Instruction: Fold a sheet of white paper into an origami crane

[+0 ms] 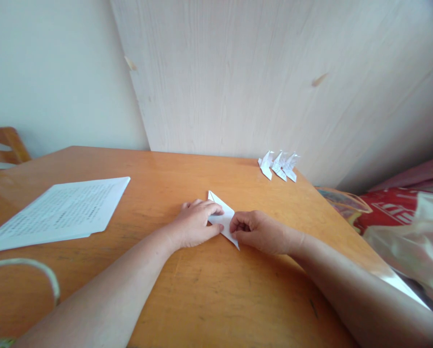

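Note:
A small piece of folded white paper (226,216) lies on the wooden table in front of me, pointed at its far and near ends. My left hand (201,222) rests on its left side, thumb and index finger apart on the sheet and the other fingers stretched out over the tabletop. At the right edge, my right hand (256,231) has its fingers curled in a pinch on the paper. The fingertips partly cover that edge. Three folded paper figures, bird-like in shape, stand at the back right, the middle one (280,166) between the others.
A stack of printed sheets (75,205) lies on the left of the table (158,179). Near the left edge curves a pale cord or handle (38,265). A wooden chair (8,145) stands beyond. Red and whitish bags (394,212) are beside the table's right edge.

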Available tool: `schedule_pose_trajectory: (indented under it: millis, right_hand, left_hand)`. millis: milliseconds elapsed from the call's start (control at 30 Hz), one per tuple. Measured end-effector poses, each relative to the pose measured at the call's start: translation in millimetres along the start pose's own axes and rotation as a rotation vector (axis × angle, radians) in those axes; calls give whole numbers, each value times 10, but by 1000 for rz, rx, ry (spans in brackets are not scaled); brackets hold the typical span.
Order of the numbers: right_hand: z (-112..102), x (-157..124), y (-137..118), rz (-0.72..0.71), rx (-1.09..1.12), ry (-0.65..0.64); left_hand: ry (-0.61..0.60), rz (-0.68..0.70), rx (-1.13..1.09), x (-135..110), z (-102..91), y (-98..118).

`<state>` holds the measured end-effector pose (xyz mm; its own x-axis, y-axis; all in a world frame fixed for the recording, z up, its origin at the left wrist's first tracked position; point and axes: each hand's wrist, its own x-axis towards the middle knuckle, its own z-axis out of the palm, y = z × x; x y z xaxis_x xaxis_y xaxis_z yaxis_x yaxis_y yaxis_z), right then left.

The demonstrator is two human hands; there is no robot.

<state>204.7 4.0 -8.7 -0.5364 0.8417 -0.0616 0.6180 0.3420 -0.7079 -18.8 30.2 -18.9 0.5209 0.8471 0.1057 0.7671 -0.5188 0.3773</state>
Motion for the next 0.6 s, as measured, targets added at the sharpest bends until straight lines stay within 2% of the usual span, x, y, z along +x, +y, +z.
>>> schedule_pose_trajectory:
  millis: [600]
  right_hand:
    - [-22,-7,-7,33,5,-31]
  left_hand:
    - [14,-14,58,-8,6,136]
